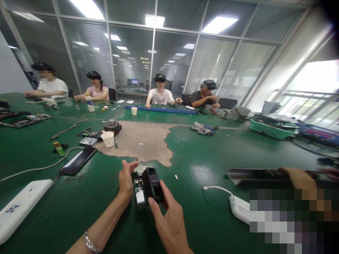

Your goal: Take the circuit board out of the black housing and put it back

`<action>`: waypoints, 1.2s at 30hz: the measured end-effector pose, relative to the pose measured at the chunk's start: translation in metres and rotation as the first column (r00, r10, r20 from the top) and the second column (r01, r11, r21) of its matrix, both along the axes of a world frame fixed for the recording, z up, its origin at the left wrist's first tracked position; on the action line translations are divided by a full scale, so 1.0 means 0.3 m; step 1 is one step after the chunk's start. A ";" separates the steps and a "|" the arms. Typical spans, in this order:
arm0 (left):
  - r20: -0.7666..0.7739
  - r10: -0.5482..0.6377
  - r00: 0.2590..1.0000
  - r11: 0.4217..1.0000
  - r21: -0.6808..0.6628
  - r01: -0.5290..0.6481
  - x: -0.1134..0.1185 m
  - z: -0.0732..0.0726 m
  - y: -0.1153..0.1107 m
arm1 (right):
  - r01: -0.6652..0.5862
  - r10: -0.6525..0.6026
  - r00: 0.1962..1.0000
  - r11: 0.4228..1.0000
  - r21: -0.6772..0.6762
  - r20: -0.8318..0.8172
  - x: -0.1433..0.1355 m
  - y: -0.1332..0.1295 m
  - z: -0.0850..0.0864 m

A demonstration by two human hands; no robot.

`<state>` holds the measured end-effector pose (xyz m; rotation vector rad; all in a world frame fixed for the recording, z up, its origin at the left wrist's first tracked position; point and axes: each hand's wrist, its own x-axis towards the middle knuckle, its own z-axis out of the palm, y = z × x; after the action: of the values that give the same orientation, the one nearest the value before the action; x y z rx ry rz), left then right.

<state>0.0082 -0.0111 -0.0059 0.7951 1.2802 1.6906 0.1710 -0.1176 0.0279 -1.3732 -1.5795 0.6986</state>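
Observation:
A black plastic housing with square openings stands tilted in my right hand, the thumb on its near side and the fingers along its right edge. Against its left side sits a small green circuit board with a white block and metal parts on it. My left hand is just left of the board, its fingers stretched out and apart; whether it touches the board is unclear. A small white scrap lies on the table to the right.
On the green table are a phone, a white power bank, a paper cup and gloves. Further right are a dark metal channel, a white cabled device and a green basket. Several people sit opposite.

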 end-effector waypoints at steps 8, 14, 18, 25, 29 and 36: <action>0.017 -0.013 1.000 1.000 -0.002 0.013 -0.009 0.009 0.002 | -0.039 0.027 0.989 0.996 0.082 0.145 -0.084 -0.006 -0.002; 0.027 -0.026 0.999 1.000 -0.015 0.026 -0.015 0.010 0.003 | -0.055 0.018 0.967 0.988 0.142 0.254 -0.120 -0.007 0.035; 0.009 -0.019 1.000 1.000 -0.008 0.019 -0.023 0.020 0.004 | -0.066 -0.004 0.952 0.974 0.217 0.307 -0.130 -0.011 0.013; -0.005 -0.016 1.000 1.000 -0.003 0.016 -0.024 0.015 0.009 | -0.075 -0.013 0.933 0.971 0.229 0.360 -0.121 -0.011 -0.007; -0.021 -0.021 1.000 1.000 -0.018 0.020 -0.024 0.002 0.014 | -0.077 0.004 0.907 0.985 0.156 0.422 -0.127 -0.010 0.044; -0.030 -0.021 0.999 0.999 -0.040 0.019 -0.025 0.009 0.016 | -0.058 0.008 0.806 0.996 0.065 0.592 -0.150 -0.037 0.100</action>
<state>0.0008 -0.0063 -0.0032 0.8108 1.3187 1.6378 0.1259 -0.1286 0.0579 -1.5996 -2.0942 0.2124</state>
